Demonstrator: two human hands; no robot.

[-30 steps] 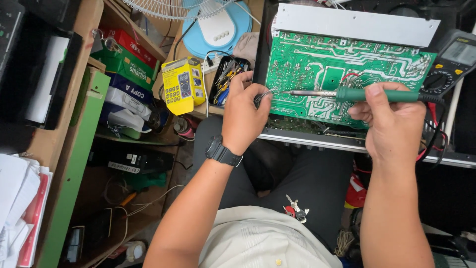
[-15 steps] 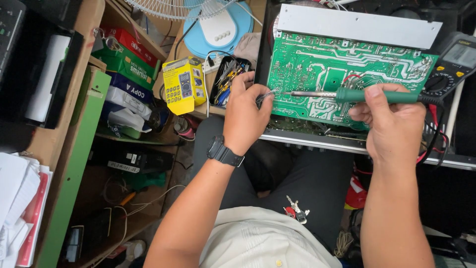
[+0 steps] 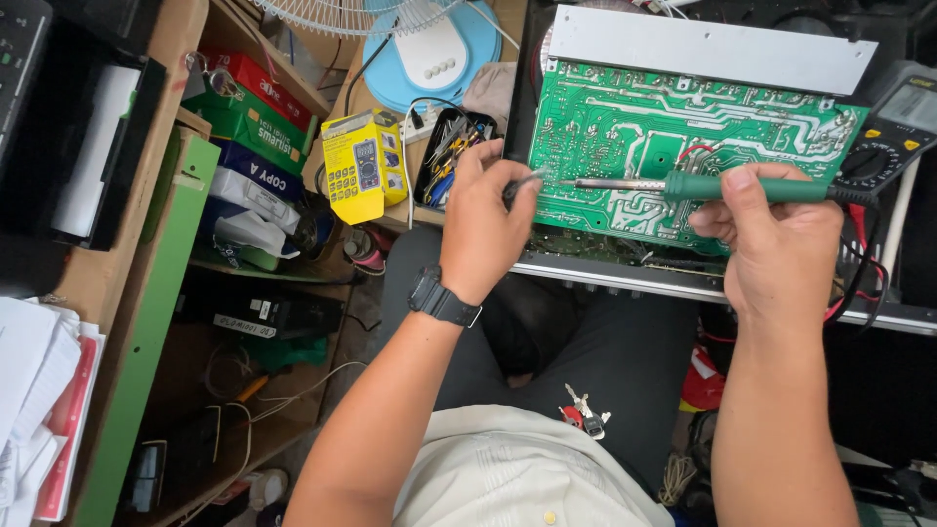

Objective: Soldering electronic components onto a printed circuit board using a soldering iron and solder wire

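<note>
A green circuit board (image 3: 634, 127) lies solder side up in a black chassis, with a silver metal plate (image 3: 712, 49) along its far edge. My right hand (image 3: 771, 234) grips a soldering iron with a green handle (image 3: 742, 187); its metal tip points left over the board. My left hand (image 3: 483, 220), with a black watch on the wrist, pinches a thin dark tool or wire at the board's left edge, close to the iron's tip.
A multimeter (image 3: 893, 132) sits at the right of the board. A yellow boxed meter (image 3: 363, 166), a black tray of small tools (image 3: 449, 156), a blue-and-white fan base (image 3: 425, 49) and shelves of boxes (image 3: 244, 127) are at the left. Keys (image 3: 584, 410) rest on my lap.
Both hands stay almost still; the iron's tip and my left fingers hold near the board's left edge, with only a slight shift.
</note>
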